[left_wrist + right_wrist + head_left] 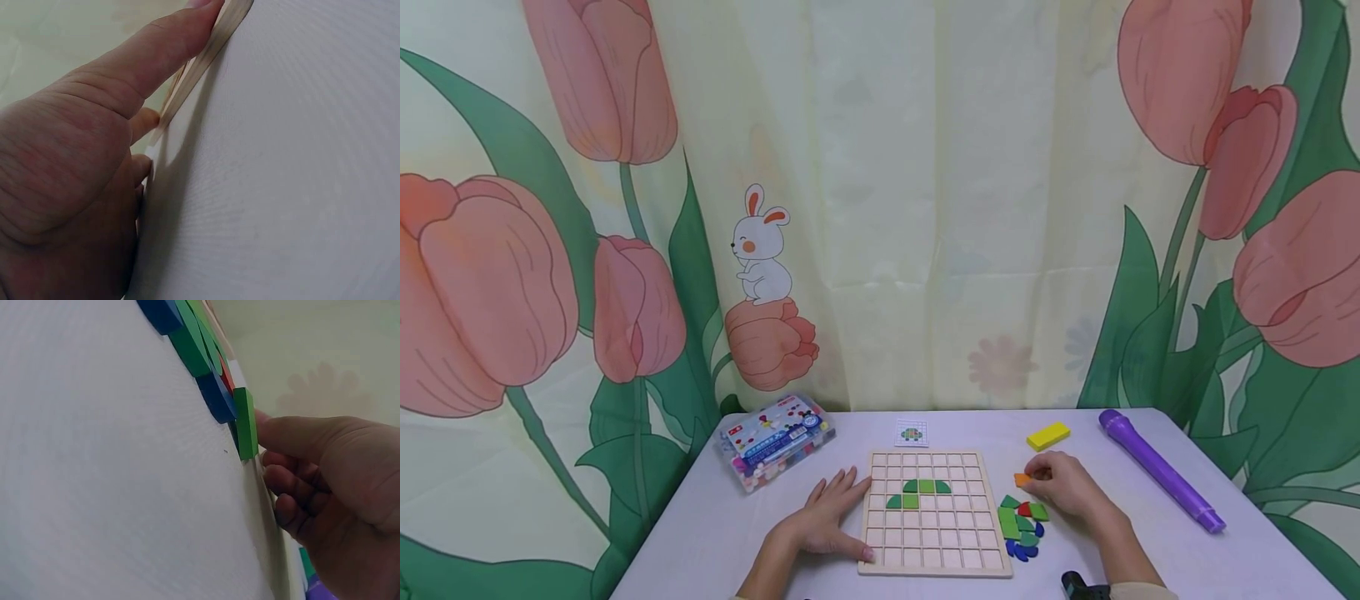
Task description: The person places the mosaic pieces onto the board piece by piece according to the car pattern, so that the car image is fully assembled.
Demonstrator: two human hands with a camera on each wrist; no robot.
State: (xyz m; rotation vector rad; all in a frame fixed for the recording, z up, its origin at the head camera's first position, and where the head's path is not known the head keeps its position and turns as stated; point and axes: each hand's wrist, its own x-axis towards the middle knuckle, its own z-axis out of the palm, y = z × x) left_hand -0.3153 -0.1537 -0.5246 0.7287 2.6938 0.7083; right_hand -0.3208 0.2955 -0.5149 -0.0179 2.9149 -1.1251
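Note:
A wooden grid board (936, 572) lies on the table, with several green pieces (927, 486) set in its upper squares. My left hand (825, 517), fingers spread, rests along the board's left side. Its thumb touches the wooden edge (199, 70) in the left wrist view. My right hand (1066, 483) pinches a small orange block (1022, 480) right of the board; the right wrist view hides that block. Just below this hand lies a heap of loose green pieces (1008, 523), blue pieces (1021, 551) and a red piece (1024, 509). A green block (245, 424) stands out near the thumb.
A small pattern card (912, 432) lies behind the board. At the back left sits a clear plastic box (778, 440) with a printed lid. A yellow block (1048, 436) and a long purple microphone-shaped tube (1161, 471) are on the right. A black object (1082, 587) is near the right wrist.

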